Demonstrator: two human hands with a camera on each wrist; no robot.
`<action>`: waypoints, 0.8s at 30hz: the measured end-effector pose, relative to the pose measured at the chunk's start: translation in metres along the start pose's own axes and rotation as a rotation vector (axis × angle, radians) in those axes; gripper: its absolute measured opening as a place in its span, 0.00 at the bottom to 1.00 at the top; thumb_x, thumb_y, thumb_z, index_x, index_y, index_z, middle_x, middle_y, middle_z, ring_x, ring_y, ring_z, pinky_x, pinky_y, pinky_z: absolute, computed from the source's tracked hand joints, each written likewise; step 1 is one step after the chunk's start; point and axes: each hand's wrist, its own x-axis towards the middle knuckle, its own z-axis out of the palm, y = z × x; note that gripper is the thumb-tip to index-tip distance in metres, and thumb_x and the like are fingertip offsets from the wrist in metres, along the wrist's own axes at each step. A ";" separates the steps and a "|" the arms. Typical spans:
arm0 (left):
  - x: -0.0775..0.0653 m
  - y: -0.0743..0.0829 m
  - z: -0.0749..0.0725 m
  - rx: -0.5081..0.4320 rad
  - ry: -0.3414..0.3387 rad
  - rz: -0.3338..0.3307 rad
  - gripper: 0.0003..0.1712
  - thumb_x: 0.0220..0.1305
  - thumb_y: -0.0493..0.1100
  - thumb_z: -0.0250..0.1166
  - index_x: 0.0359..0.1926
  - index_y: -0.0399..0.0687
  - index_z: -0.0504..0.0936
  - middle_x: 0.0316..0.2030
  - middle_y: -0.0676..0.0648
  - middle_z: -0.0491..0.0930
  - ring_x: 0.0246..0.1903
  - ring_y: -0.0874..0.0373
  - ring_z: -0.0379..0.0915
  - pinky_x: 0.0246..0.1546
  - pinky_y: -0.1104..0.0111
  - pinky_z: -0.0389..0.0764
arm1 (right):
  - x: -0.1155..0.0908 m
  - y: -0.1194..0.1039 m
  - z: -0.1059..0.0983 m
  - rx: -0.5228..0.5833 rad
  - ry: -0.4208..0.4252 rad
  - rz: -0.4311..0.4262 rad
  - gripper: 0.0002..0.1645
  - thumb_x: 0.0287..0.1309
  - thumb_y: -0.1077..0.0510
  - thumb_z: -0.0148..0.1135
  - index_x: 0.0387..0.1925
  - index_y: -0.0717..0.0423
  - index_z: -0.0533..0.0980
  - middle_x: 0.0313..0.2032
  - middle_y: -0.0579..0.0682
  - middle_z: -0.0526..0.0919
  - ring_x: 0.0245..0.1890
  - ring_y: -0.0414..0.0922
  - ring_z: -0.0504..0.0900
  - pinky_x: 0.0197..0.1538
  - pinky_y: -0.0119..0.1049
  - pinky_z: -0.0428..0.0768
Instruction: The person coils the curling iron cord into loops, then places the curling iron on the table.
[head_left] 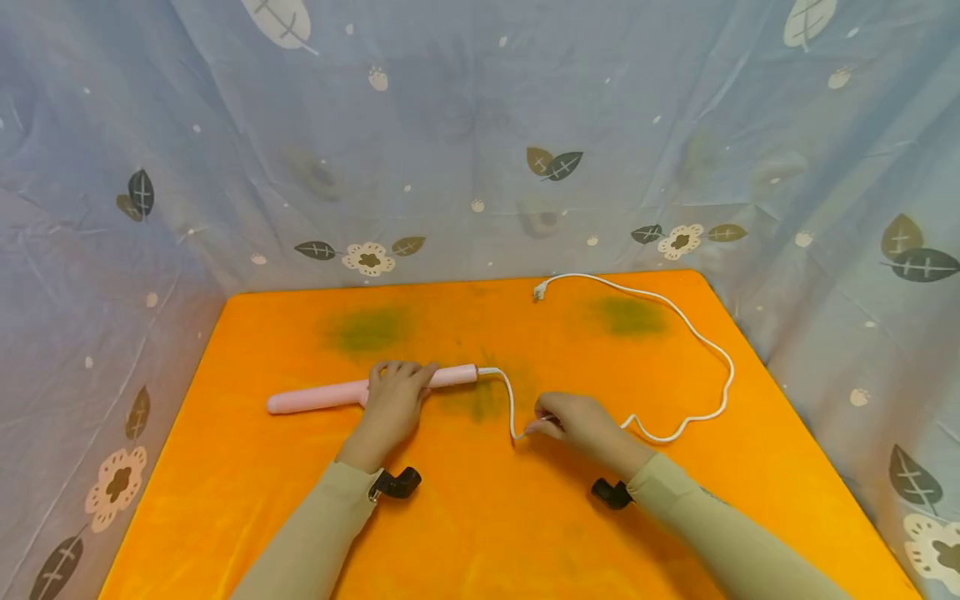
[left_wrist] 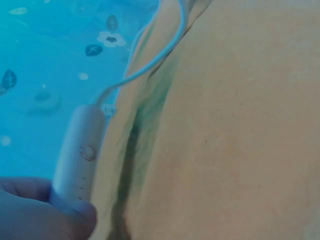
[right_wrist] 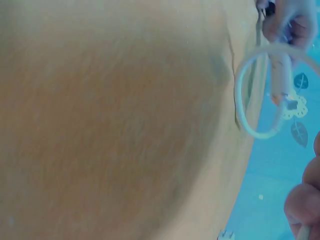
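A pink curling iron (head_left: 318,398) lies across the table, its rounded barrel pointing left. My left hand (head_left: 396,396) grips it around the handle, and the palm hides the middle part. In the left wrist view the handle (left_wrist: 75,150) shows a round button (left_wrist: 88,152) and small marks beside the thumb. From the handle's end runs a white cord (head_left: 512,400), which my right hand (head_left: 581,421) pinches a short way along between thumb and fingers. Between the hands the cord bends downward; the right wrist view shows it as a loop (right_wrist: 240,95).
The cord's remaining length curves over the right side of the orange-covered table (head_left: 465,517) to a plug (head_left: 539,291) near the back edge. Patterned grey-blue curtains (head_left: 450,125) stand behind and at both sides. A dark wrist mount (head_left: 397,483) sits on each sleeve.
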 end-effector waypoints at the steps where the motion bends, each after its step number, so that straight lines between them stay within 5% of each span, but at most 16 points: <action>1: 0.000 0.000 -0.001 0.001 0.015 0.002 0.25 0.68 0.43 0.61 0.65 0.54 0.73 0.49 0.46 0.78 0.51 0.45 0.69 0.59 0.45 0.55 | 0.001 -0.001 0.002 -0.011 -0.002 -0.011 0.15 0.58 0.42 0.64 0.28 0.44 0.70 0.23 0.34 0.68 0.20 0.31 0.63 0.24 0.27 0.66; 9: 0.004 0.012 -0.016 -0.061 0.207 0.136 0.24 0.64 0.38 0.66 0.61 0.49 0.77 0.46 0.45 0.80 0.47 0.44 0.72 0.55 0.49 0.65 | 0.014 -0.016 0.008 -0.039 -0.022 -0.020 0.16 0.54 0.44 0.68 0.27 0.44 0.69 0.22 0.35 0.67 0.19 0.32 0.63 0.24 0.28 0.66; 13: 0.006 0.020 -0.019 -0.060 0.217 0.196 0.23 0.63 0.37 0.66 0.59 0.49 0.78 0.45 0.44 0.80 0.46 0.44 0.73 0.53 0.49 0.68 | 0.025 -0.027 0.013 -0.108 -0.022 -0.075 0.14 0.56 0.45 0.67 0.28 0.45 0.71 0.23 0.36 0.73 0.20 0.32 0.68 0.24 0.28 0.70; 18: 0.004 0.023 -0.020 -0.069 0.207 0.186 0.23 0.62 0.37 0.67 0.59 0.50 0.79 0.45 0.44 0.80 0.46 0.44 0.73 0.53 0.50 0.67 | 0.037 -0.042 0.014 -0.214 -0.050 -0.218 0.10 0.65 0.50 0.60 0.33 0.48 0.70 0.25 0.39 0.73 0.22 0.34 0.70 0.26 0.29 0.72; 24: 0.000 0.022 -0.022 -0.073 0.203 0.182 0.22 0.63 0.37 0.66 0.59 0.50 0.79 0.45 0.44 0.80 0.46 0.44 0.72 0.53 0.50 0.66 | 0.046 -0.059 -0.001 -0.160 -0.103 -0.253 0.04 0.68 0.59 0.56 0.39 0.51 0.69 0.32 0.41 0.73 0.31 0.37 0.72 0.37 0.31 0.74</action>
